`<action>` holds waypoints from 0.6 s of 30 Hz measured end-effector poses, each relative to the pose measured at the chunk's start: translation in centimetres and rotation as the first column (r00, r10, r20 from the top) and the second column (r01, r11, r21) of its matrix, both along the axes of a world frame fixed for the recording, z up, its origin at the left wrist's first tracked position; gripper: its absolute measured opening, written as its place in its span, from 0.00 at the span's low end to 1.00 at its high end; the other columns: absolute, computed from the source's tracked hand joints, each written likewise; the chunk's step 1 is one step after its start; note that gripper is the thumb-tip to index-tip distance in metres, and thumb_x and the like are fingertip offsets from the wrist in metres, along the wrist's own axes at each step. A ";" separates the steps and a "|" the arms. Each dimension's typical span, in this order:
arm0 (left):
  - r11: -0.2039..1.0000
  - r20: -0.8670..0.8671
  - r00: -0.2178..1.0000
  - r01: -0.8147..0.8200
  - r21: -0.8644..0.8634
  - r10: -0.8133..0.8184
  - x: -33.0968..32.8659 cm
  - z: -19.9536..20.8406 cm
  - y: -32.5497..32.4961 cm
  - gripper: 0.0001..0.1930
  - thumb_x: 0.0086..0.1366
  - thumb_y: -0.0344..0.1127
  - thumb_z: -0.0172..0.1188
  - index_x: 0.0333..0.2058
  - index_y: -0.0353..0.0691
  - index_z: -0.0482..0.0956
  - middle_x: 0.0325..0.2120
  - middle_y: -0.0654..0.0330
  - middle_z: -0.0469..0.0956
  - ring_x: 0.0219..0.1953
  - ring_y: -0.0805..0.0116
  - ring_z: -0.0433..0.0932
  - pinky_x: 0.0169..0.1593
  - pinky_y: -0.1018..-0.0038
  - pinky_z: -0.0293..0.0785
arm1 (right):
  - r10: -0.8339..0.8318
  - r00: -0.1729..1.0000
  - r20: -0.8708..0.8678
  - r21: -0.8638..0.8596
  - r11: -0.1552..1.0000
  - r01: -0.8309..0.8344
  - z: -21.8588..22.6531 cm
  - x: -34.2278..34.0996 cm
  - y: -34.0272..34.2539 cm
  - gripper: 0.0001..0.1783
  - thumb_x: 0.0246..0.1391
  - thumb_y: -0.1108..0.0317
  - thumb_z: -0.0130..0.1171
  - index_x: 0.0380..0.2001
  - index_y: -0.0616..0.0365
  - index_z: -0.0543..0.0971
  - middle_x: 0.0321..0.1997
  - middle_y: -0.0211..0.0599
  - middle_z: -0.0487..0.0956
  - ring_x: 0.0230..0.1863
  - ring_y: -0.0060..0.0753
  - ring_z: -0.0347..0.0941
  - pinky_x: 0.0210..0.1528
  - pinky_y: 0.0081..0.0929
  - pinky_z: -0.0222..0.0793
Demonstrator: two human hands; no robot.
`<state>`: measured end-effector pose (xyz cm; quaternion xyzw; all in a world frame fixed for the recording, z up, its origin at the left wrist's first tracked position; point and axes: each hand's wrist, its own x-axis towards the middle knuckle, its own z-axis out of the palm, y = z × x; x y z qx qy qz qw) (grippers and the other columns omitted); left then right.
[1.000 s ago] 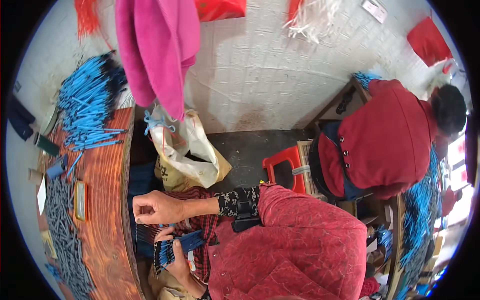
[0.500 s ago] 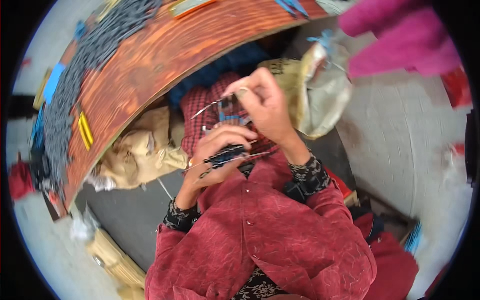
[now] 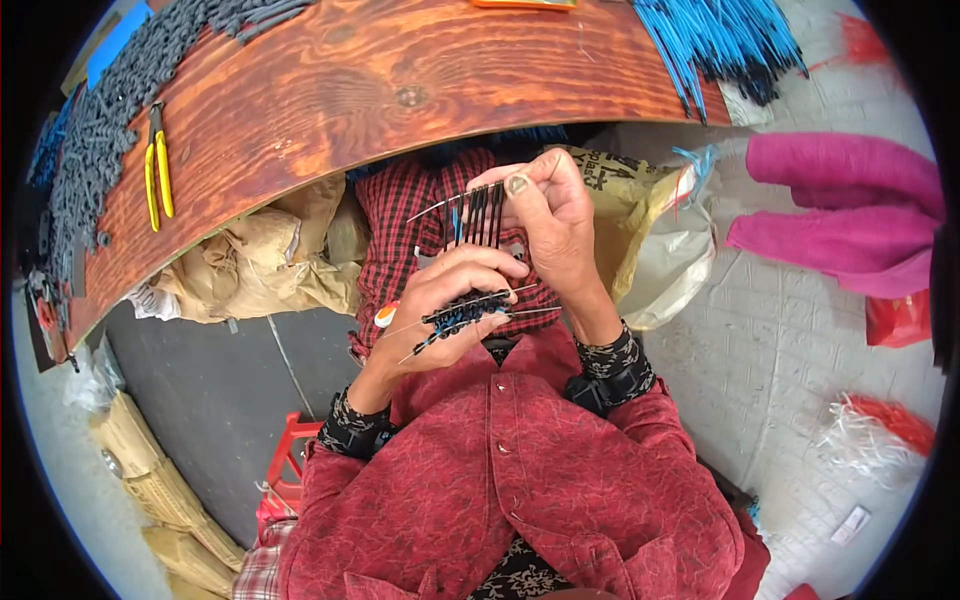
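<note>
My left hand [image 3: 448,285] is closed around a bundle of thin black and blue strips, whose dark looped ends [image 3: 466,310] stick out by the palm with thin wires running through them. Beyond its fingers, the strips' black upper ends [image 3: 482,212] stand side by side in a row. A thin wire [image 3: 430,212] crosses that row and points out to the left. At the row's right end, my right hand [image 3: 555,205] pinches with thumb and forefinger. Its fingertips partly hide what they grip, seemingly the wire and the last strip's end. Both hands are above my lap.
The curved wooden table [image 3: 330,110] lies ahead. It bears a heap of grey twisted pieces [image 3: 120,150], yellow-handled pliers [image 3: 157,175] and a bunch of blue rods [image 3: 700,45]. Paper sacking [image 3: 285,255] lies left of my legs; a white sack [image 3: 675,260] stands right.
The view has shifted, bringing the blue rods at the table's right into sight. The strips by my right fingers now show as a spread row; both hands keep their grip.
</note>
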<state>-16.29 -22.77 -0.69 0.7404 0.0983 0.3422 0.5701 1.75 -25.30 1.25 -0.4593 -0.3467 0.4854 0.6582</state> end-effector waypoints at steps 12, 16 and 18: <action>0.982 0.032 0.987 -0.151 -0.116 0.155 -4.6 -1.2 2.7 0.09 0.61 0.29 0.67 0.40 0.38 0.79 0.47 0.55 0.82 0.46 0.59 0.81 0.52 0.66 0.74 | 0.227 0.974 0.028 -0.079 0.971 -0.224 -2.2 -4.5 5.1 0.06 0.62 0.74 0.64 0.39 0.59 0.76 0.39 0.27 0.79 0.36 0.11 0.72 0.40 0.16 0.70; 0.976 0.011 0.980 -0.195 -0.094 0.197 -5.0 -1.0 2.7 0.10 0.62 0.30 0.67 0.40 0.38 0.79 0.48 0.54 0.82 0.46 0.59 0.81 0.51 0.66 0.74 | 0.291 0.956 0.045 -0.126 0.951 -0.283 -2.4 -4.5 5.6 0.07 0.60 0.75 0.66 0.38 0.57 0.77 0.40 0.24 0.77 0.39 0.13 0.73 0.42 0.17 0.71; 0.972 0.013 0.977 -0.210 -0.101 0.213 -4.9 -1.0 2.8 0.10 0.62 0.30 0.67 0.41 0.38 0.79 0.49 0.54 0.82 0.47 0.59 0.81 0.51 0.66 0.74 | 0.266 0.963 0.040 -0.127 0.958 -0.259 -2.0 -4.5 5.8 0.07 0.59 0.76 0.66 0.39 0.57 0.78 0.43 0.30 0.78 0.41 0.17 0.74 0.44 0.19 0.72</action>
